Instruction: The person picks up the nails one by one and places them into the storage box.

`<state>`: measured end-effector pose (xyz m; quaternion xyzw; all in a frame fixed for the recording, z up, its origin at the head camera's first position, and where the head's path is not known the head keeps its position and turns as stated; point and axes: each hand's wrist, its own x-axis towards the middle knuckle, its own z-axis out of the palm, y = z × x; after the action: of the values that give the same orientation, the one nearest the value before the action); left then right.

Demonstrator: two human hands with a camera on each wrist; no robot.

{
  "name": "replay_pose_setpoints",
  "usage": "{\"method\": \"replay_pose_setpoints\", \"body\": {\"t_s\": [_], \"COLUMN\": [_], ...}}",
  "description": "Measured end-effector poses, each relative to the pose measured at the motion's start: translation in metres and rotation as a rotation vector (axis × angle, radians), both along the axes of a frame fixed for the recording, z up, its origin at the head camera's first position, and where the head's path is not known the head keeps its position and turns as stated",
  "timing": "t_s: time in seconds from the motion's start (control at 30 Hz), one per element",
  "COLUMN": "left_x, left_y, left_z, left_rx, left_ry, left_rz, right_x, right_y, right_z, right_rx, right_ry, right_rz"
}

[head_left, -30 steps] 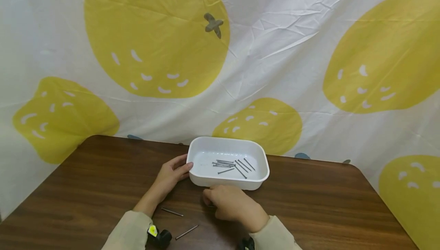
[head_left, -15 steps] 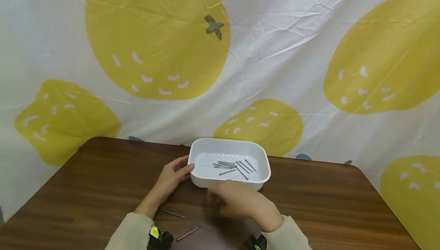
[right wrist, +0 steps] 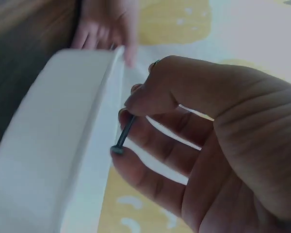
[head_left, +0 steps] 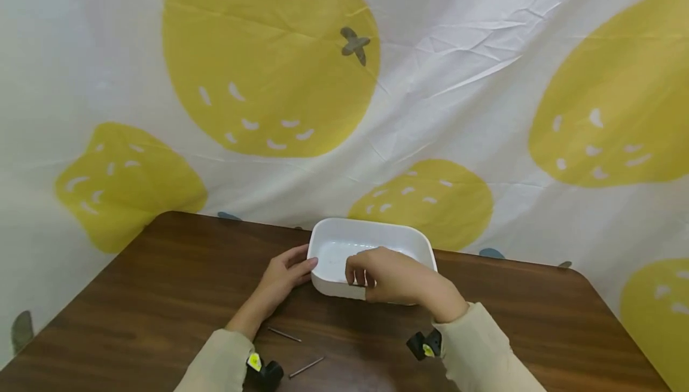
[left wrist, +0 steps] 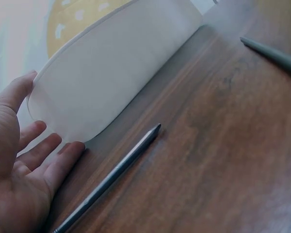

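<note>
A white rectangular dish [head_left: 335, 288] stands near the table's back edge. My left hand [head_left: 284, 277] holds its left end; in the left wrist view the thumb meets the rim and the other fingers lie low against the outer wall. Over the dish's front rim is my right hand [head_left: 395, 273], pinching a nail [right wrist: 126, 132] between thumb and fingers, its flat head pointing out beside the little finger. The nails inside the dish are hidden behind this hand in the head view.
Two loose nails lie on the dark wooden table [head_left: 517, 320]: one nail [head_left: 284, 334] beside the left forearm, another nail [head_left: 306, 367] closer to the front. A white cloth [head_left: 420, 99] with yellow fruit prints hangs behind the table.
My right hand has risen from the table in front of the dish to above its front rim, covering the nails inside. The left hand has kept its place on the dish.
</note>
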<state>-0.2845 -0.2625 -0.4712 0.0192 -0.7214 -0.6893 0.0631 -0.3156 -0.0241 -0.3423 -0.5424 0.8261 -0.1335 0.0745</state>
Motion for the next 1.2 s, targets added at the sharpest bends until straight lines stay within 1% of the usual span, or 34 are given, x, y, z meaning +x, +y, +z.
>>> {"method": "replay_pose_setpoints", "body": {"t_s": [0.1, 0.23, 0.33, 0.53, 0.67, 0.8, 0.93, 1.1, 1.2], "left_x": [0.002, 0.004, 0.003, 0.001, -0.001, -0.003, -0.003, -0.003, -0.004], "left_y": [0.0, -0.001, 0.0, 0.002, 0.003, 0.003, 0.002, 0.0, -0.001], "left_z": [-0.002, -0.004, -0.004, -0.003, -0.002, -0.001, -0.001, -0.001, 0.0], "left_rx": [-0.003, 0.002, 0.014, 0.013, 0.013, 0.016, 0.017, 0.013, 0.015], "left_ry": [-0.01, -0.019, -0.011, -0.004, -0.001, -0.006, -0.005, 0.0, 0.002], "left_rz": [0.005, 0.001, -0.002, -0.007, -0.015, -0.014, -0.016, -0.017, -0.017], "right_x": [-0.011, -0.025, -0.036, -0.055, -0.064, -0.072, -0.077, -0.083, -0.086], "right_y": [-0.005, -0.012, -0.015, -0.02, -0.023, -0.025, -0.025, -0.027, -0.028], "right_z": [-0.001, -0.008, -0.012, -0.016, -0.02, -0.027, -0.037, -0.046, -0.048], "right_rx": [0.042, 0.064, 0.077, 0.118, 0.141, 0.16, 0.161, 0.16, 0.169], "right_ry": [0.005, -0.039, -0.061, -0.052, -0.056, -0.047, -0.022, -0.002, 0.003], "right_rz": [-0.002, -0.007, -0.017, -0.044, -0.061, -0.047, -0.033, -0.045, -0.058]}}
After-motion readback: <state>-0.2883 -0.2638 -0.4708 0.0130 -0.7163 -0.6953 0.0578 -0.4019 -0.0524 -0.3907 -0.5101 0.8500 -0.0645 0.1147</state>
